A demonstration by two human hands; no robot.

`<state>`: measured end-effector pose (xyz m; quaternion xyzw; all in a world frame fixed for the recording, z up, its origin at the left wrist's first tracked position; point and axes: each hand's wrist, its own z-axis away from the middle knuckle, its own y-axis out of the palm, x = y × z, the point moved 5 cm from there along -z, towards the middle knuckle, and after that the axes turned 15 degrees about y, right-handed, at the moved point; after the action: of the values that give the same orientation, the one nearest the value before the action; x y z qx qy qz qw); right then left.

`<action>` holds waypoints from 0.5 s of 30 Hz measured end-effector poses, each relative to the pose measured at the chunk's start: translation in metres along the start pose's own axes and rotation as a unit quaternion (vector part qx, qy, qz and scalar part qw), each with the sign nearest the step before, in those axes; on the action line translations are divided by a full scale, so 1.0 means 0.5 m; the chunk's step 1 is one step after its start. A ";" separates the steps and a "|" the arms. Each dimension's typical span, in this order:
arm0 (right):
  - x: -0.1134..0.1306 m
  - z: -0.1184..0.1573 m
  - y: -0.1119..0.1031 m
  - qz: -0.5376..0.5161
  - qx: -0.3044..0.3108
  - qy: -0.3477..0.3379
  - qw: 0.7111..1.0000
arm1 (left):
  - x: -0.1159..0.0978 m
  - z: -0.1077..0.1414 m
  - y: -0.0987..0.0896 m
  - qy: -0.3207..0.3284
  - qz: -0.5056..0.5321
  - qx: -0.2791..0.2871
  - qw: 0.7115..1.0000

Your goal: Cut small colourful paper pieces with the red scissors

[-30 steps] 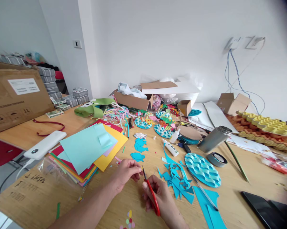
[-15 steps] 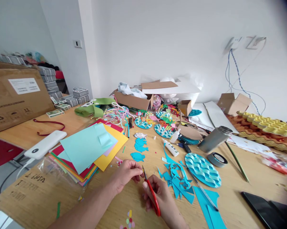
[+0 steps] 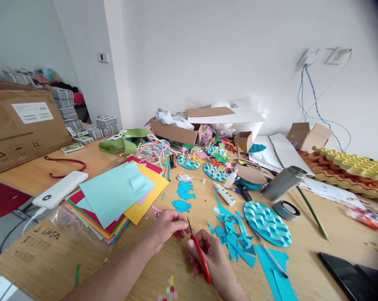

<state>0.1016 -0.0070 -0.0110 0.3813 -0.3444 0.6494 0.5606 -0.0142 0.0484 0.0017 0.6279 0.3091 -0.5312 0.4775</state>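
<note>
My right hand (image 3: 209,255) is closed round the red handles of a pair of scissors (image 3: 201,258), whose narrow blades point up and away from me. Close beside the blade tips, my left hand (image 3: 170,228) is pinched, thumb against fingers. Whatever it holds is too small to make out. Just beyond the hands lie a blue paper fish (image 3: 181,205) and more blue fish cut-outs (image 3: 185,190). Blue paper scraps (image 3: 234,238) are heaped to the right of the scissors. A blue disc with wavy paper strips (image 3: 267,223) lies further right.
Coloured paper sheets (image 3: 113,196) and a white power bank (image 3: 60,190) are at left. Glue bottles (image 3: 225,194), a metal flask (image 3: 284,182), a roll of tape (image 3: 286,209) and a phone (image 3: 348,271) stand or lie at right. Egg trays (image 3: 355,171) are stacked at the far right.
</note>
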 end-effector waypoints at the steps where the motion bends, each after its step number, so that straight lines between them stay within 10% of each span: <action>1: 0.001 0.000 0.000 0.000 0.000 -0.002 1.000 | 0.001 0.000 0.000 -0.001 0.000 0.002 1.000; 15: 0.011 0.001 -0.005 -0.020 -0.021 -0.010 1.000 | 0.006 -0.001 0.000 0.001 0.003 0.007 1.000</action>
<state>0.1035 -0.0045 -0.0057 0.3823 -0.3561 0.6268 0.5781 -0.0134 0.0485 -0.0015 0.6326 0.3040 -0.5314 0.4744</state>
